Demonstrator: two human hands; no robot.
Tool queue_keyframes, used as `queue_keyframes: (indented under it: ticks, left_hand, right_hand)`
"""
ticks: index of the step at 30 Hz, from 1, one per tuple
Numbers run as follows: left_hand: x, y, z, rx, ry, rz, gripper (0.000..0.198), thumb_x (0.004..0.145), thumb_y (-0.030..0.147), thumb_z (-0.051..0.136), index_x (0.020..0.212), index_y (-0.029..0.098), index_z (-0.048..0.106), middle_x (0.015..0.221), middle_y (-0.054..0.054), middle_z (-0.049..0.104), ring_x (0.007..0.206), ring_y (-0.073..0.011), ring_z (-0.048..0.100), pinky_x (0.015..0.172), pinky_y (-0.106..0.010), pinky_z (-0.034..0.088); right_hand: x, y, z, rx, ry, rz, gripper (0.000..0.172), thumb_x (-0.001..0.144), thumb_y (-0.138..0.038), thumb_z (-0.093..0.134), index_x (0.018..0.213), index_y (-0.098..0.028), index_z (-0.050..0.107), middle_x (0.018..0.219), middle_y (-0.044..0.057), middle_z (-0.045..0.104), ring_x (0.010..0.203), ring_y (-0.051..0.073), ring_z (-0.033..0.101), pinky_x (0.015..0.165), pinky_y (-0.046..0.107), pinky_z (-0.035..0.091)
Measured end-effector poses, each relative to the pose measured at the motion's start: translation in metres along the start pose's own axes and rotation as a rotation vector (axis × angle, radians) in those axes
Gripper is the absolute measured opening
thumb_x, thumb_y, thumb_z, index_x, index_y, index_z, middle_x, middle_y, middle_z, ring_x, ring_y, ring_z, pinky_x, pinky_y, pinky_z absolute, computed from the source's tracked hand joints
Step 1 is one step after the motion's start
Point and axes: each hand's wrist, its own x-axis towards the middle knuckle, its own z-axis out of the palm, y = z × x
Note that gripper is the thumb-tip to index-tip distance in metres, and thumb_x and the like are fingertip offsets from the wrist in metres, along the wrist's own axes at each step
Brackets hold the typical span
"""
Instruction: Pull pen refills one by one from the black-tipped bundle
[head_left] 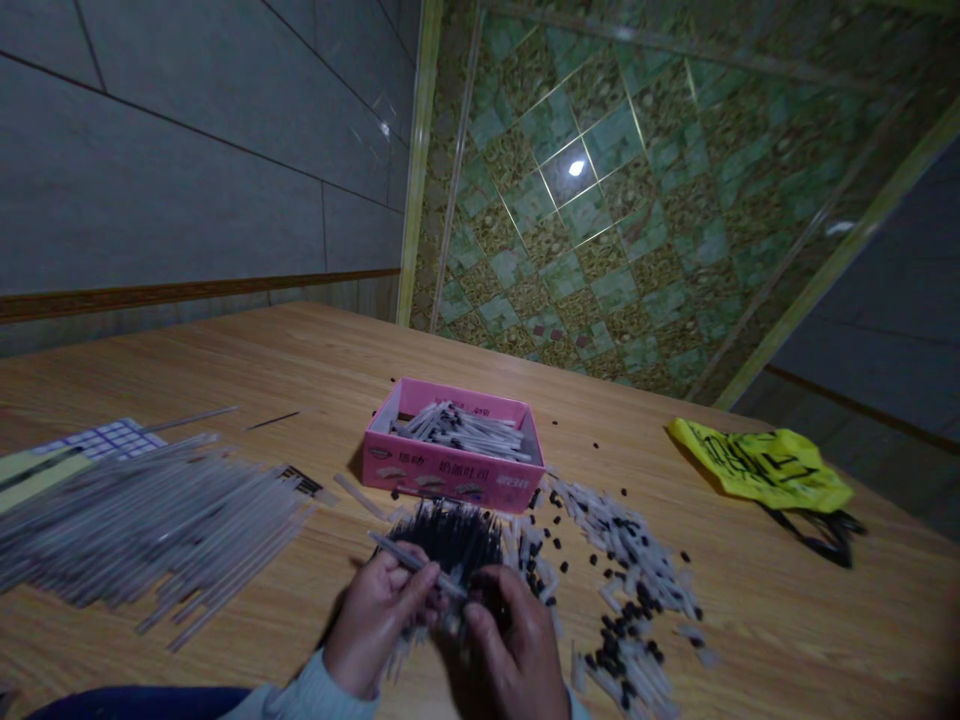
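A tiled room, whether home or small workshop unclear, with green patterned tiles (559,215) beyond the right hand (519,640) and a wood-grain table (247,360) beneath it.

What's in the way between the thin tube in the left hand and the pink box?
A bunch of thin dark sticks lies between the left hand, which holds the thin tube, and the pink box. The box's front wall also stands there; its top is open.

One head-worn view, facing forward and down, near the table (300,360)
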Motion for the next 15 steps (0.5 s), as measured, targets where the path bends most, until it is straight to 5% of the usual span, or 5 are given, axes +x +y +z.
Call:
queue_keyframes:
  ticks: [8, 12, 15]
  left_hand:
    - [0.003, -0.002, -0.002, -0.006, -0.003, -0.020, 0.033, 0.064, 0.036, 0.072, 0.078, 0.018, 0.048, 0.057, 0.000, 0.066, 0.052, -0.0126, 0.061, 0.045, -0.020, 0.043]
    - [0.003, 0.001, -0.004, -0.020, 0.025, -0.046, 0.032, 0.066, 0.037, 0.070, 0.083, 0.018, 0.051, 0.059, 0.002, 0.064, 0.052, -0.0108, 0.060, 0.044, -0.018, 0.041]
    - [0.002, 0.004, -0.003, -0.028, 0.048, -0.060, 0.034, 0.065, 0.037, 0.070, 0.087, 0.017, 0.054, 0.058, 0.004, 0.061, 0.050, -0.0098, 0.058, 0.042, -0.018, 0.039]
  right_hand:
    - [0.004, 0.007, -0.008, -0.129, -0.068, 0.007, 0.033, 0.090, -0.033, 0.035, 0.070, -0.020, 0.057, 0.063, 0.001, 0.059, 0.061, 0.015, 0.056, 0.056, 0.023, 0.036]
    - [0.019, 0.025, -0.031, -0.451, -0.001, 0.135, 0.023, 0.088, -0.032, 0.042, 0.079, -0.020, 0.059, 0.074, 0.003, 0.063, 0.072, 0.018, 0.059, 0.061, 0.025, 0.036]
    - [0.026, 0.039, -0.039, -0.708, -0.072, 0.237, 0.013, 0.078, -0.032, 0.056, 0.079, -0.020, 0.061, 0.078, 0.005, 0.064, 0.077, 0.022, 0.060, 0.061, 0.027, 0.037]
